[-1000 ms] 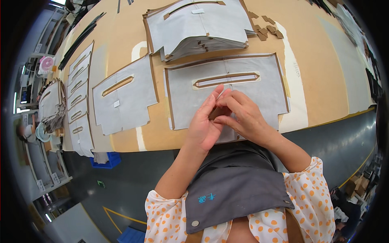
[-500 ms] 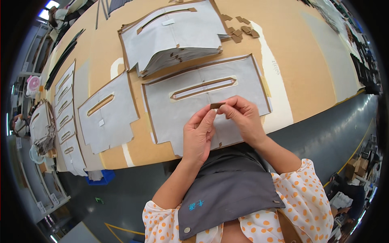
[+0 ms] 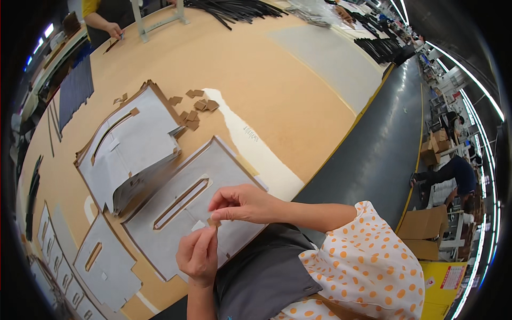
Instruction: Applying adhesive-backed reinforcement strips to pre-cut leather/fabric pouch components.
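Observation:
My left hand (image 3: 198, 257) is closed, its fingertips pinched at a small brown patch (image 3: 214, 222). From the right, my right hand (image 3: 241, 205) meets it with thumb and forefinger on the same patch, which their tips partly cover. Below both hands lies a grey panel (image 3: 160, 248) with brown edges and a long brown-rimmed slot. A small white piece (image 3: 198, 225) shows by the left fingertips; whether it is held or lies on the panel, I cannot tell.
A stack of similar grey panels (image 3: 130, 144) stands beyond, with several loose brown patches (image 3: 200, 104) beside it. More slotted panels (image 3: 104, 266) lie at left. Across the table, a co-worker's hand (image 3: 113, 30) is near a white metal frame (image 3: 143, 24). Black strips (image 3: 234, 9) lie far off.
The view has swung to the right, so the panels now sit further left and tilted. My right hand has come over the top of the brown patch, with my left hand below it.

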